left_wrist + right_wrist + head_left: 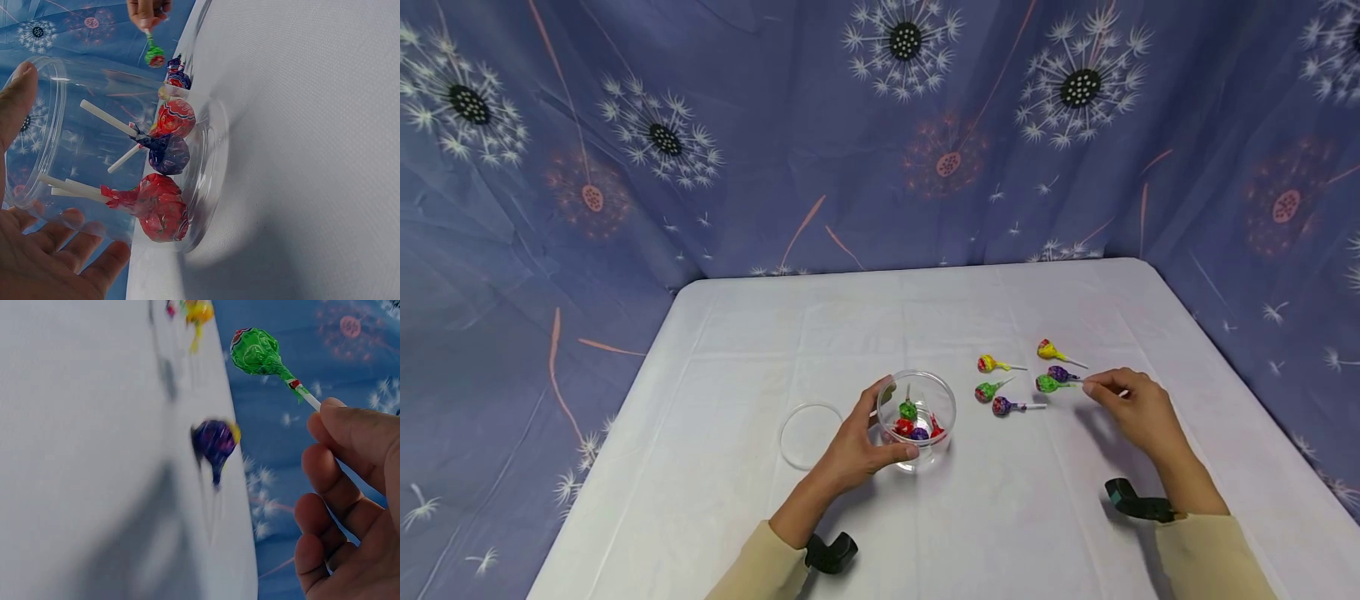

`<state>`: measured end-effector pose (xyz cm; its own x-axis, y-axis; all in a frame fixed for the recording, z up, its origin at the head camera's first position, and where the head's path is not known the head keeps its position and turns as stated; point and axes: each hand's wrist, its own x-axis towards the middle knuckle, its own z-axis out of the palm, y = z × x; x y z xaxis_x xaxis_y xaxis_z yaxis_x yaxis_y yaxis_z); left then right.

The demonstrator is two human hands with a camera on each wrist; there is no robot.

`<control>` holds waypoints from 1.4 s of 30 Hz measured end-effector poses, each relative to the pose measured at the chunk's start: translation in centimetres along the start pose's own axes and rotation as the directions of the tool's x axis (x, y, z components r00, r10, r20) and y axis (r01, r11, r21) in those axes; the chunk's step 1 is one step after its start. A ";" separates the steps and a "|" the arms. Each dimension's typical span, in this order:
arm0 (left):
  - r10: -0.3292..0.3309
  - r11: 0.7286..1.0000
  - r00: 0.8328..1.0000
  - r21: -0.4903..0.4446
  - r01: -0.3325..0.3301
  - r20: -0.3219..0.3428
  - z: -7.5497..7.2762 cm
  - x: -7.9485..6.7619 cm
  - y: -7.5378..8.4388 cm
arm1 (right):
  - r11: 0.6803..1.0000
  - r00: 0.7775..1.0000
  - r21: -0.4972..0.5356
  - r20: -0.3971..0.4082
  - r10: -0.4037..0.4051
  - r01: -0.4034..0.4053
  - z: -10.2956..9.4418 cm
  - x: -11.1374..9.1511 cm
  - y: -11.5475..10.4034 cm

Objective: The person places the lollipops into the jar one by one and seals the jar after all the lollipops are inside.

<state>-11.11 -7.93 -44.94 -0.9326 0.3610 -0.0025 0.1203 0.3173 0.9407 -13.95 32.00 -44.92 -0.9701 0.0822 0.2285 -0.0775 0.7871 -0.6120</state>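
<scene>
My left hand (857,446) grips a clear plastic jar (942,433), thumb on the near side and fingers round the far side. Lollipops in red, purple and green wrappers lie inside, among them a red lollipop (164,209) and a purple lollipop (170,155). Between thumb and forefinger, my right hand (1138,410) pinches the white stick of a green lollipop (256,353), held up off the table with its wrapped head pointing left. Just beyond it on the tabletop lies a purple lollipop (214,440).
To the right of the jar lie more lollipops: a yellow lollipop (987,363), a green lollipop (985,392), a purple lollipop (1002,406) and another yellow one. A clear ring-shaped lid (782,442) is left of the jar on the white-covered table (700,400). A patterned curtain (760,167) hangs behind.
</scene>
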 end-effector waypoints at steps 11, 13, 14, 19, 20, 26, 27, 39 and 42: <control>0.019 1.000 1.000 0.005 -0.019 0.003 -0.1 0.0 0.0 | 0.982 0.993 0.154 -0.059 -0.104 0.112 0.8 0.2 -4.9; 0.021 1.000 1.000 -0.003 -0.021 0.003 -0.1 -0.1 0.1 | 0.976 0.991 0.180 -0.060 -0.116 0.125 0.9 0.2 -5.9; 0.020 1.000 1.000 -0.005 -0.020 0.003 -0.1 -0.1 0.1 | 0.973 0.991 0.193 -0.060 -0.120 0.130 1.0 0.2 -6.5; 0.014 1.000 1.000 -0.006 -0.014 0.003 -0.1 -0.1 0.1 | 0.955 0.986 0.246 -0.066 -0.156 0.167 1.2 0.4 -9.1; 0.011 1.000 1.000 -0.004 -0.011 0.002 -0.1 -0.1 0.0 | 0.951 0.984 0.253 -0.069 -0.166 0.178 1.3 0.4 -9.6; 0.010 1.000 1.000 0.006 -0.010 0.002 -0.1 -0.1 0.0 | 0.922 0.969 0.299 -0.081 -0.233 0.247 1.6 0.6 -12.0; 0.016 1.000 1.000 0.008 -0.016 0.003 -0.1 0.0 0.0 | 0.915 0.965 0.306 -0.083 -0.249 0.262 1.7 0.7 -12.3; 0.014 1.000 1.000 0.012 -0.014 -0.003 -0.1 0.0 -0.1 | 0.879 0.948 0.373 -0.004 -0.317 0.296 3.1 0.4 -15.8; 0.009 1.000 1.000 0.007 -0.009 -0.002 0.0 0.0 -0.1 | 0.882 0.949 0.378 0.028 -0.313 0.280 3.6 0.3 -16.4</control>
<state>-11.17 -7.99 -45.06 -0.9322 0.3620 0.0068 0.1314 0.3206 0.9381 -13.85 16.90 -37.58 -0.9031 -0.1853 0.3874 -0.4268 0.4861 -0.7626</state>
